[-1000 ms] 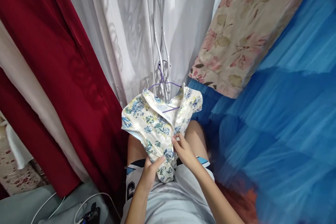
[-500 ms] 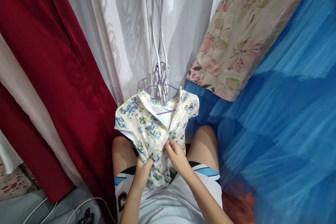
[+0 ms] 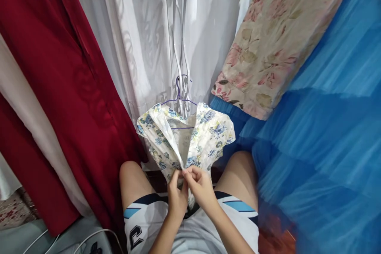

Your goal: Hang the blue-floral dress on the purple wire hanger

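A white short-sleeved blouse (image 3: 208, 135) with blue flowers hangs before me on a purple wire hanger (image 3: 178, 97). Its front is parted in a V at the neck, and its lower part hangs between my thighs. My left hand (image 3: 177, 192) pinches the front edge at the bottom of the V. Right beside it, my right hand (image 3: 199, 182) grips the other front edge, the fingertips of both hands nearly touching. Whether a button lies between the fingers is hidden.
The hanger hooks onto a white metal rack (image 3: 182, 47) in front of a white curtain (image 3: 143, 39). Dark red cloth (image 3: 89, 87) hangs at left. A pink-flowered garment (image 3: 256, 55) and a blue tulle skirt (image 3: 321, 147) hang at right. A white cable (image 3: 98, 231) runs at lower left.
My left hand has moved up and right from the blouse's side to the front edge, beside my right hand. The blouse has turned and shifted slightly right, its neck opening wider.
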